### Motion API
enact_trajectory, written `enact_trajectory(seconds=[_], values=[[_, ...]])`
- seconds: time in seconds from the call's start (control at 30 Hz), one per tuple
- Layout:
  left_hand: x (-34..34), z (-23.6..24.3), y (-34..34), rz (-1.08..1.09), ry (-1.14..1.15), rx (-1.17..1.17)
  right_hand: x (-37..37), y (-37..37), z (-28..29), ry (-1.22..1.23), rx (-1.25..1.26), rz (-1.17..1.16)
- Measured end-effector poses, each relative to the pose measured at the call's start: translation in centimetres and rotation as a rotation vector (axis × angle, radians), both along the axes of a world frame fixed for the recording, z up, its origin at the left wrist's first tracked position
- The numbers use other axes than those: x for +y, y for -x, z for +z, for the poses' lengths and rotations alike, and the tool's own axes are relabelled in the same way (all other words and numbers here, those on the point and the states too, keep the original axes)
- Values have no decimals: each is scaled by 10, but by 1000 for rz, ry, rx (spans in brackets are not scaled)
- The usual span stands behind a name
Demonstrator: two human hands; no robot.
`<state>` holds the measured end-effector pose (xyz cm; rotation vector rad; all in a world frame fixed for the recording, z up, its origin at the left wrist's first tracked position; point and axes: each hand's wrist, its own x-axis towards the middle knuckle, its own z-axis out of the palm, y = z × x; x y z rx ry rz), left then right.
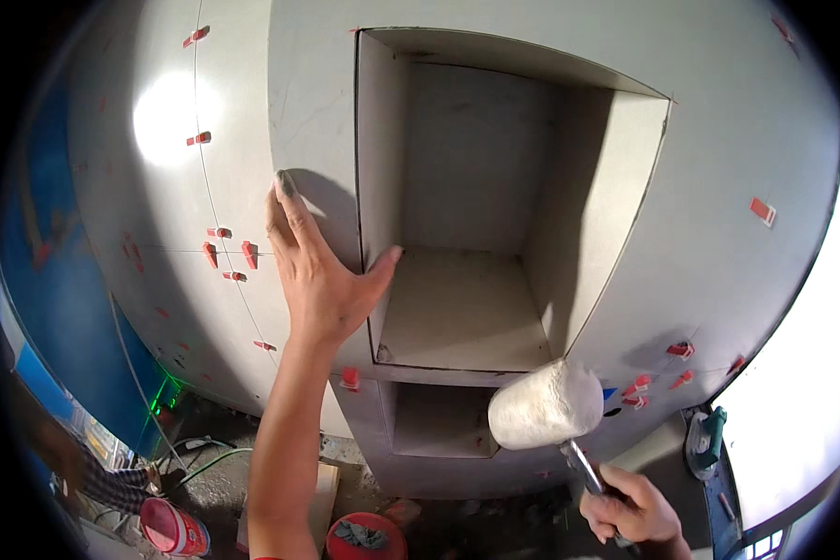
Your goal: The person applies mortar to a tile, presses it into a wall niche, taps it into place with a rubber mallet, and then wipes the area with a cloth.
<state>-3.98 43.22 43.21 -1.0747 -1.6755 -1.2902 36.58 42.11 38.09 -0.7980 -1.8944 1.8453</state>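
My left hand [319,275] lies against the pale grey wall tile [313,103] with its fingers stretched upward. Its thumb reaches across the left edge of a large tiled wall niche [481,159]. A grey smear covers one fingertip. In my right hand [637,509], at the lower right, is the handle of a white-headed mallet [546,406]. The mallet head shows in front of the niche's lower right corner and hides part of a smaller niche [439,420] below; whether it touches the tile I cannot tell.
Red tile-levelling wedges [250,254] dot the joints on both sides. A green-handled suction lifter [709,439] is at the right. Below stand a red bucket [397,541] with a grey cloth and another bucket [163,527]. Hoses [217,459] lie on the floor; another person's arm [112,485] shows at left.
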Motion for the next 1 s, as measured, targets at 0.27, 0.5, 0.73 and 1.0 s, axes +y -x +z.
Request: enact_trajectory(seconds=[0.27, 0.5, 0.73, 1.0], values=[[20, -8, 3, 33, -85, 150, 39, 85, 26, -235, -55, -58], [21, -10, 0, 59, -48, 96, 81, 139, 38, -346, -123, -102], [21, -9, 2, 62, -58, 126, 100, 165, 33, -352, -214, -63], [21, -9, 1, 71, -32, 108, 100, 170, 34, -348, -206, -44]])
